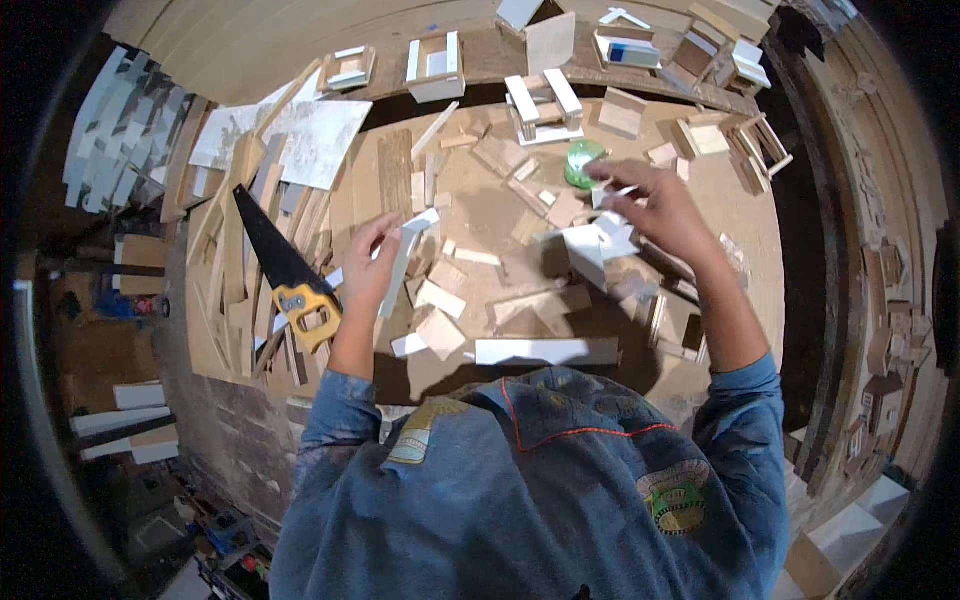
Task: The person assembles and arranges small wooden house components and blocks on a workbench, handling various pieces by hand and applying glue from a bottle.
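My left hand (370, 262) is closed at the edge of a narrow white-faced board (403, 255), thumb and fingers pinching near its upper part. My right hand (655, 208) is raised on the right with its fingers curled into a pinch; what they hold, if anything, is too small to make out. Just past those fingertips a round, translucent green container (583, 163) rests on the bench. Below the right hand lies a white-faced block (586, 252) among other pale offcuts. A long white strip (546, 352) lies close in front of me.
A handsaw (283, 272) with a yellow handle lies over a pile of wood strips on the left. Small wooden box frames (546, 106) stand along the back, several on a shelf. Offcuts (440, 298) cover the middle. A small open frame (678, 326) sits at the right.
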A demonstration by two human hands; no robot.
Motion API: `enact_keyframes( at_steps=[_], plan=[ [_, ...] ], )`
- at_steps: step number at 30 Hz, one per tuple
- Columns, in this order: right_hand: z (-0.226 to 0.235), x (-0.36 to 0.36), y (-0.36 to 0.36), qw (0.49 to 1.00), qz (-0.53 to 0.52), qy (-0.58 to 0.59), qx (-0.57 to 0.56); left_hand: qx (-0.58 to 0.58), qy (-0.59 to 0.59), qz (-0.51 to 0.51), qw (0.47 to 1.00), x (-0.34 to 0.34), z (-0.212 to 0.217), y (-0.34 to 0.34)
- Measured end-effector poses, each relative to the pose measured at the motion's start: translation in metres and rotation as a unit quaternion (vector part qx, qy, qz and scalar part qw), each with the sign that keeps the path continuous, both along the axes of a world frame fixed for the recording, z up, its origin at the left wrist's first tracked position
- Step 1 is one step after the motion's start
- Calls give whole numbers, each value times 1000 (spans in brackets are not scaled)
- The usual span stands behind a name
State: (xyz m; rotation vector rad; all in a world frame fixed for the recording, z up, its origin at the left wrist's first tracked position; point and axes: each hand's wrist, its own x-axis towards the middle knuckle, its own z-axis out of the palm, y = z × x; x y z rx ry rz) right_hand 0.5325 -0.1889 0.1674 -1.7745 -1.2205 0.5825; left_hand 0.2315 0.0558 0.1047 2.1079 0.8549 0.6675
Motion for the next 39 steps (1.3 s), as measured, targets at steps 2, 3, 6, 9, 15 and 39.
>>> enact_keyframes(
  at_steps=[2, 3, 6, 9, 15, 39],
  plan=[
    [-21, -30, -11, 997, 31, -41, -63, -10, 6, -1, 1000, -38, -11, -15],
    [-35, -43, -17, 993, 56, -74, -76, -15, 7, -3, 1000, -52, -13, -24],
    [-62, -86, -33, 984, 26, -125, -128, 4, 15, -11, 1000, -82, -17, -52],
    [-90, -129, -46, 991, -11, -52, -127, -5, -6, -32, 999, -93, -18, -81],
    [-124, -181, -28, 958, -84, -272, -13, 33, -9, -150, 988, -70, -31, -109],
    [-22, 147, 143, 967, -194, -124, 107, 50, -162, -43, 985, 160, 39, -30]
  ],
)
